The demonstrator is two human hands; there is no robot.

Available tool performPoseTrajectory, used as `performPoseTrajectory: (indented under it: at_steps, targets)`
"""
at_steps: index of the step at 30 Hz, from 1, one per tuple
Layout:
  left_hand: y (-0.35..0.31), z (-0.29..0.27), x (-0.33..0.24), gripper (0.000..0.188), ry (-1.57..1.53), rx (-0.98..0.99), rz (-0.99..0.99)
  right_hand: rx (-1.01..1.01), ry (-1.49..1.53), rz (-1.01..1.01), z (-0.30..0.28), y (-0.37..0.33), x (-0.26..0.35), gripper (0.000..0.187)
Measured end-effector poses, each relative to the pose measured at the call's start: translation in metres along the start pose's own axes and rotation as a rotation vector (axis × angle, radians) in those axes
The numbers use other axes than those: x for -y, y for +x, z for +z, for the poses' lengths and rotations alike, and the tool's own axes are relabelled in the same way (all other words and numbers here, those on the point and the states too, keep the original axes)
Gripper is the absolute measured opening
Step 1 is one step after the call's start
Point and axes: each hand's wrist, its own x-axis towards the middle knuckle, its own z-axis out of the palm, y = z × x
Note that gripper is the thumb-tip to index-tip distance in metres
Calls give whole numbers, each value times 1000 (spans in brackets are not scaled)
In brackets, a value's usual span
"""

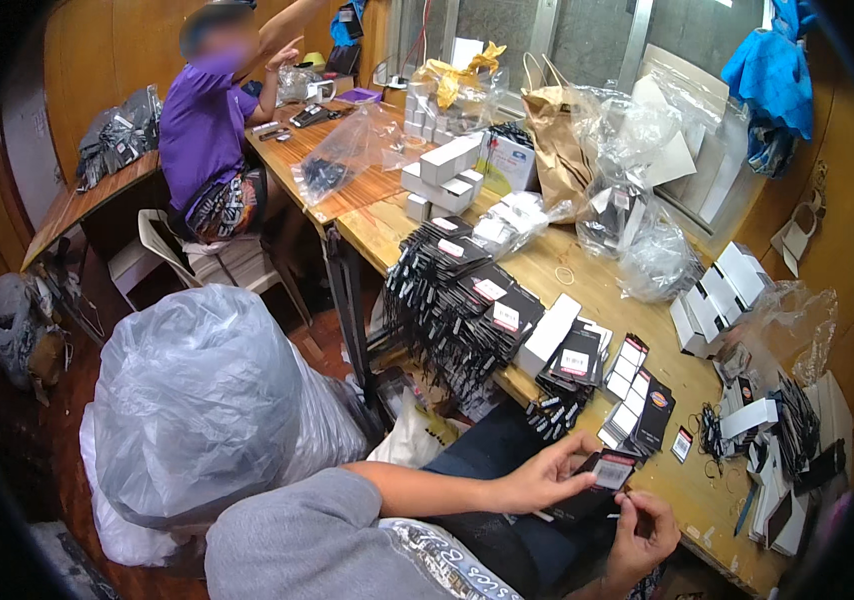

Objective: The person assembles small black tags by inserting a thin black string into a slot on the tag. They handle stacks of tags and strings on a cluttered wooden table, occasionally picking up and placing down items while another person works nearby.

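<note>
My left hand [545, 478] grips a black cardboard hang tag [587, 497] above my lap at the table's front edge. On the tag's upper part sits a white barcode label [613, 470] with a red strip. My right hand [643, 538] is closed in a pinch at the tag's right edge; whatever lies between thumb and finger is too small to make out. Just beyond the hands, black tags with a round red mark [655, 405] lie fanned beside a strip of white labels [627, 385]. A single small label [682, 444] lies to their right.
Stacked black tags with dangling cords [467, 300] cover the table's left part. White boxes [442, 175], a brown paper bag [555, 140] and clear plastic [652, 260] stand behind. More tags [797, 430] lie right. A large filled plastic bag [197, 400] is left; a person in purple [207, 130] sits beyond.
</note>
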Motion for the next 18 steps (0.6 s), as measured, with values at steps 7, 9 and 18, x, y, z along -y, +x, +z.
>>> performPoseTrajectory:
  at_steps: [7, 9, 18]
  targets:
    - [3, 4, -1, 23, 108, -106, 30, -69, -88, -3, 2, 4, -4, 13]
    - [6, 2, -3, 24, 190, -140, 81, -116, 13, -37, 12, 5, -10, 13]
    - [7, -4, -9, 25, 495, -338, -5, -34, 222, 115, 29, 19, -16, 11]
